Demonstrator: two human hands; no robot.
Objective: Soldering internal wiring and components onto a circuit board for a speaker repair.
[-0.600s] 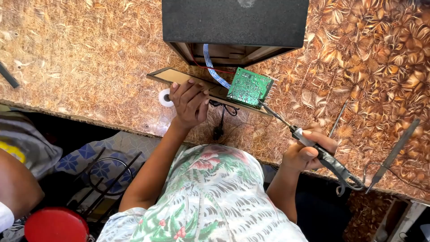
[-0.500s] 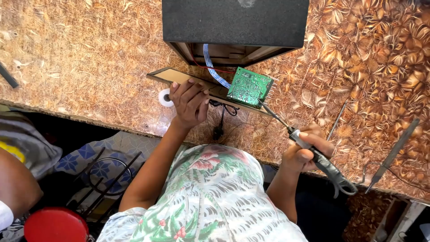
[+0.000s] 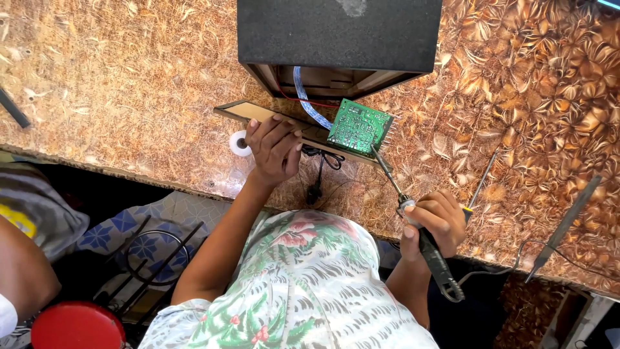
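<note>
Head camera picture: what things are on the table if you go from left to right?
White tape roll → left hand → green circuit board → right hand holding soldering iron → screwdriver → dark flat tool.

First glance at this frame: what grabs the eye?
The green circuit board at centre, propped on a thin wooden panel just below the open black box. The right hand holds a soldering iron, its tip up at the board's lower edge, while the left hand presses on the panel. A small white tape roll lies left of that hand on the leaf-patterned table.
</note>
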